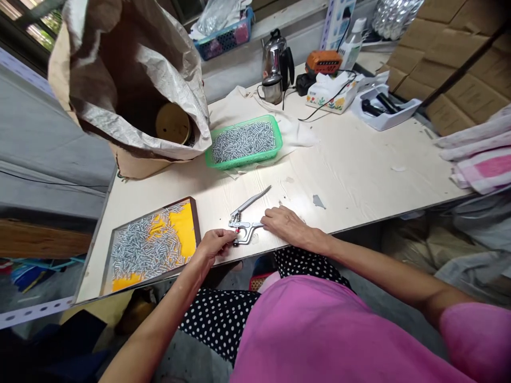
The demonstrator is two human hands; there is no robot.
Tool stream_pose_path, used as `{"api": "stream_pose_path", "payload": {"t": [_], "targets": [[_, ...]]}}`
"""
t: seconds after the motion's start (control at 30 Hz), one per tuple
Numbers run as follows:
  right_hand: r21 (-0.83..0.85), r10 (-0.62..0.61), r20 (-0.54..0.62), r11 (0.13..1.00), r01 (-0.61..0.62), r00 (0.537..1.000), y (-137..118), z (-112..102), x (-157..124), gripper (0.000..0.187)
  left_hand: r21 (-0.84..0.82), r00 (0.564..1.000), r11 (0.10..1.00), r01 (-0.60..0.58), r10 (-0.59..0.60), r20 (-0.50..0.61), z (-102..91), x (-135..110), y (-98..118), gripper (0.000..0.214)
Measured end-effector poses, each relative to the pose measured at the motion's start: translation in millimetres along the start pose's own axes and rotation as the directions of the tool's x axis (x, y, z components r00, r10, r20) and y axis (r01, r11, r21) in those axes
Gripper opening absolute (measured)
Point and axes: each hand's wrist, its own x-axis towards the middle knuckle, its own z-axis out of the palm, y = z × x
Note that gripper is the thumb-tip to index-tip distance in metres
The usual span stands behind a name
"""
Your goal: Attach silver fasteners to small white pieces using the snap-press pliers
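Silver hand pliers [246, 226], of the snap-fastener kind with a spring and a C-shaped jaw, lie on the table near its front edge. One handle slants up and away, so the handles are spread apart. My right hand [285, 224] is closed around the end of the lower handle. With fingertips pinched, my left hand [215, 243] is at the jaw, beside a small red part; what it pinches is too small to make out. To its left lies a shallow dark-framed tray [195, 218] with a yellow bottom, holding many small silvery metal pieces [146, 246].
Behind the pliers stands a green basket [244, 161] full of similar metal pieces. A large open paper-lined sack [136, 154] rises at the back left. Farther back are a metal kettle [275, 56], a cup [272, 89], a tissue pack [329, 97] and a white tray [393, 121].
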Motion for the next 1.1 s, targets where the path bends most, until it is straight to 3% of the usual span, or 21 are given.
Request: {"api": "stream_pose_path", "payload": {"t": [0.3,0.57,0.83,1.0,1.1], "targets": [[0.002,0.002,-0.007,1.0,-0.002,1.0,0,3,-1,0.018,0.018,0.995,0.995,0.099,-0.099,0.009,-0.8,6,2,0.036],[-0.022,-0.001,0.002,1.0,0.001,1.0,-3,-1,0,0.02,0.044,0.964,0.984,0.174,-0.179,0.198,-5.8,11,5,0.028],[0.047,-0.036,0.066,0.998,0.033,0.997,1,-14,-1,0.012,0.009,0.957,0.973,0.232,-0.23,0.177,0.3,1,-3,0.032],[0.046,-0.064,0.098,0.997,0.059,0.993,22,-35,21,0.095,-0.023,0.96,0.971,0.236,-0.23,0.158,4.2,-2,-10,0.035],[0.026,-0.11,0.223,0.994,0.107,0.969,31,-37,34,0.106,-0.045,0.959,0.968,0.245,-0.236,0.157,6.3,-3,-12,0.036]]}}
